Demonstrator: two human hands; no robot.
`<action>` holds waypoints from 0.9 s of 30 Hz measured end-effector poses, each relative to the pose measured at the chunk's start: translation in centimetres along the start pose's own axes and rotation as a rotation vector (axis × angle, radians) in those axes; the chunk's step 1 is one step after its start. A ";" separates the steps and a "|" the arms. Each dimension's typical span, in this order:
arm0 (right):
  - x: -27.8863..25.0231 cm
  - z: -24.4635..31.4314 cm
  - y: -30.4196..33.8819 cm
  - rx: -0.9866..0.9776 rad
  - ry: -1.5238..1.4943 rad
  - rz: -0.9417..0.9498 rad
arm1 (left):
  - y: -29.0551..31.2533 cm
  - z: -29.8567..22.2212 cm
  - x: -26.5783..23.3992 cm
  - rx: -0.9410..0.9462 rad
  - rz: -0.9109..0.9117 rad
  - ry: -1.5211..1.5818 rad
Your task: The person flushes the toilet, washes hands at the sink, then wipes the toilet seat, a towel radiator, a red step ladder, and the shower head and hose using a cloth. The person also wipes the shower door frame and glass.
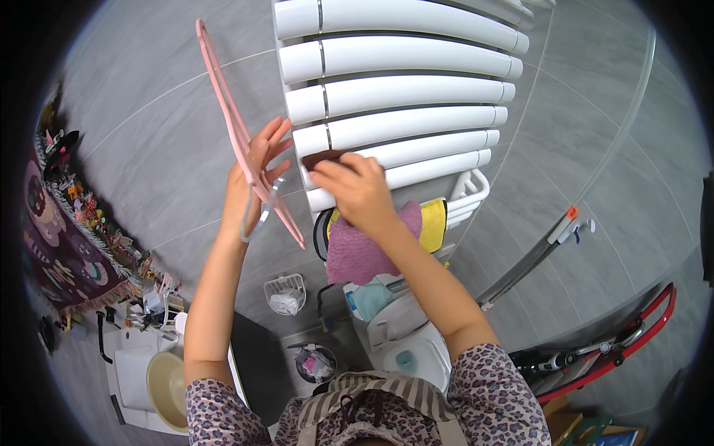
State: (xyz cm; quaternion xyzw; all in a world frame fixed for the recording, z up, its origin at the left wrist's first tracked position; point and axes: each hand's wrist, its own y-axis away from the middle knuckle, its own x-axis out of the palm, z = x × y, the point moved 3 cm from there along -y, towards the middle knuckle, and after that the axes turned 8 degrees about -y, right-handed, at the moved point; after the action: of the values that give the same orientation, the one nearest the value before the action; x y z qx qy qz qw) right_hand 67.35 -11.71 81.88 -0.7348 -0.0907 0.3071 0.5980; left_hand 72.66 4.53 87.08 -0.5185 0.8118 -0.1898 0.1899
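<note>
A white towel radiator (416, 93) with curved horizontal bars is fixed to the wall ahead. My right hand (361, 186) is at its lower bars, fingers closed on a dark brown, flat piece (324, 157) that looks like cloth; most of it is hidden. Left of the bars, my left hand (260, 156) is raised with its fingers apart. A pink clothes hanger (230, 111) slants across that hand, and a grey hook-like loop (264, 212) shows beside the wrist. The fingers do not visibly close round the hanger. Below my right hand hang a purple towel (364, 253) and a yellow cloth (433, 227).
Under the towels stands a toilet (416, 357), with a waste bin (316, 362) to its left. A wire basket (285, 293) is on the wall. At lower left, a basin (165, 390) sits by the sink. A red-framed cart (632, 342) stands at right.
</note>
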 end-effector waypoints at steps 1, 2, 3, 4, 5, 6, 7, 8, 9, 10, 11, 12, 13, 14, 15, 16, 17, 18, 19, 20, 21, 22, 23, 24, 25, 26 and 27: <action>-0.9 -0.8 0.3 0.048 0.013 -0.007 | -0.1 0.2 0.1 -0.005 -0.012 0.003; -1.8 -1.7 0.8 0.086 0.027 -0.023 | -0.1 0.6 0.0 -0.009 -0.025 0.006; -2.8 -2.9 1.6 0.102 0.076 -0.039 | -0.2 0.9 0.1 -0.015 -0.035 0.011; -3.9 -4.4 2.3 0.117 0.124 -0.055 | -0.1 1.1 0.2 -0.019 -0.038 0.014; -5.4 -6.1 3.0 0.129 0.137 -0.070 | 0.0 1.4 0.4 -0.023 -0.036 0.022; -6.6 -7.1 3.5 0.186 0.160 -0.093 | 0.3 1.6 0.3 -0.029 -0.044 0.020; -7.8 -8.8 4.2 0.208 0.173 -0.097 | 0.5 1.9 0.2 -0.043 -0.053 0.016; -8.9 -10.5 5.2 0.263 0.190 -0.113 | 0.7 2.3 0.1 -0.058 -0.062 0.011; -10.1 -12.3 6.1 0.315 0.223 -0.120 | 0.8 2.5 0.2 -0.073 -0.067 0.008; -11.5 -13.7 6.7 0.349 0.231 -0.130 | 0.8 2.8 0.3 -0.087 -0.061 0.013; -12.7 -15.5 7.6 0.381 0.261 -0.147 | 0.8 2.9 0.4 -0.098 -0.056 0.018; -13.6 -16.4 7.9 0.421 0.330 -0.179 | 0.9 3.0 0.3 -0.112 -0.058 0.017; -15.2 -17.9 8.1 0.406 0.404 -0.115 | 0.8 3.0 0.3 -0.116 -0.040 0.033; -16.7 -19.7 9.1 0.508 0.445 -0.118 | 0.7 3.1 0.2 -0.119 -0.025 0.047; -18.2 -21.7 10.2 0.651 0.358 -0.218 | 0.7 3.0 0.2 -0.122 -0.014 0.059; -19.7 -23.6 11.3 0.790 0.272 -0.317 | 0.7 2.9 0.3 -0.130 -0.010 0.048; -20.1 -24.2 11.4 0.926 0.171 -0.415 | 0.8 2.8 0.2 -0.139 -0.014 0.031; -20.1 -24.5 11.2 0.961 0.150 -0.442 | 0.9 2.7 0.2 -0.149 -0.017 0.014; -20.3 -24.9 11.1 0.995 0.128 -0.469 | 0.8 2.6 0.2 -0.152 -0.020 0.003; -20.4 -25.0 11.2 1.035 0.110 -0.495 | 0.8 2.6 0.2 -0.161 -0.018 -0.008; -20.1 -25.2 11.0 0.985 0.204 -0.471 | 0.8 2.5 0.3 -0.169 -0.016 -0.020; -19.7 -25.4 10.6 0.935 0.297 -0.447 | 0.8 2.5 0.4 -0.170 -0.012 -0.028; -19.3 -25.4 10.2 0.882 0.386 -0.420 | 0.8 2.4 0.4 -0.172 -0.010 -0.038; -18.9 -25.5 10.0 0.871 0.392 -0.330 | 0.8 2.3 0.3 -0.174 -0.008 -0.048; -18.7 -25.5 9.9 0.851 0.376 -0.279 | 0.8 2.3 0.3 -0.171 -0.005 -0.043; -18.7 -25.9 10.0 0.829 0.366 -0.228 | 0.7 2.4 0.4 -0.168 0.000 -0.033; -18.8 -26.1 10.1 0.807 0.357 -0.177 | 0.6 2.4 0.5 -0.164 0.007 -0.022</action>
State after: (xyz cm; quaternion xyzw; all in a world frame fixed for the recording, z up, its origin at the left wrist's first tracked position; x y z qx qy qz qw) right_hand 64.67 -45.36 81.38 -0.4737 0.0783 0.1339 0.8669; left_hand 73.25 4.02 84.66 -0.5317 0.8242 -0.1164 0.1562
